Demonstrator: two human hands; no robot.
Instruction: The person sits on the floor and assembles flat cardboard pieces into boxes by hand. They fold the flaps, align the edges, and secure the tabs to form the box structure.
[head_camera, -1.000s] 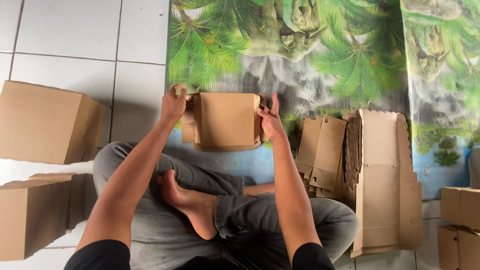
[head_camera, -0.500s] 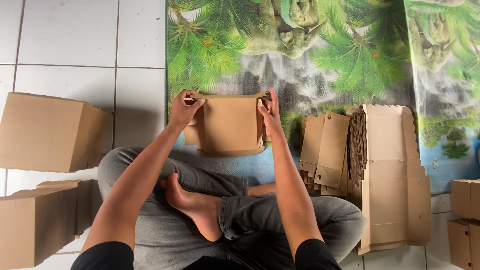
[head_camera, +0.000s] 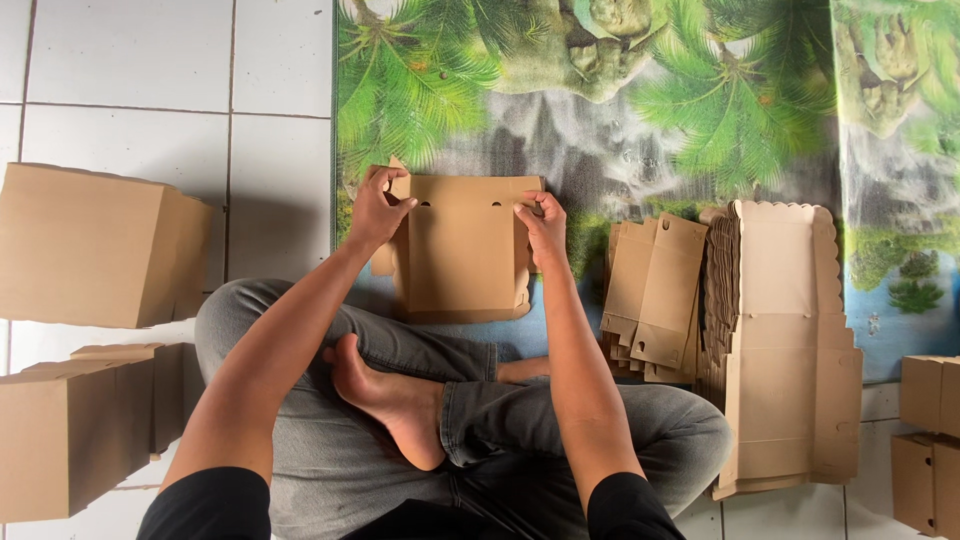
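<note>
A brown cardboard box (head_camera: 462, 250), partly folded, lies on the printed mat in front of my crossed legs. My left hand (head_camera: 378, 207) grips its upper left corner and side flap. At the top right edge my right hand (head_camera: 541, 226) pinches the cardboard, close to two small slots. Both forearms reach out over my grey trousers and bare foot.
A stack of flat box blanks (head_camera: 782, 340) and smaller flat pieces (head_camera: 652, 295) lie to the right. Finished boxes stand at the left (head_camera: 95, 245), at the lower left (head_camera: 75, 430) and at the right edge (head_camera: 925, 440). The mat (head_camera: 600, 90) covers white floor tiles.
The box has been lowered and turned to face up, with its top flap folded in. Both hands moved from its sides to the upper corners.
</note>
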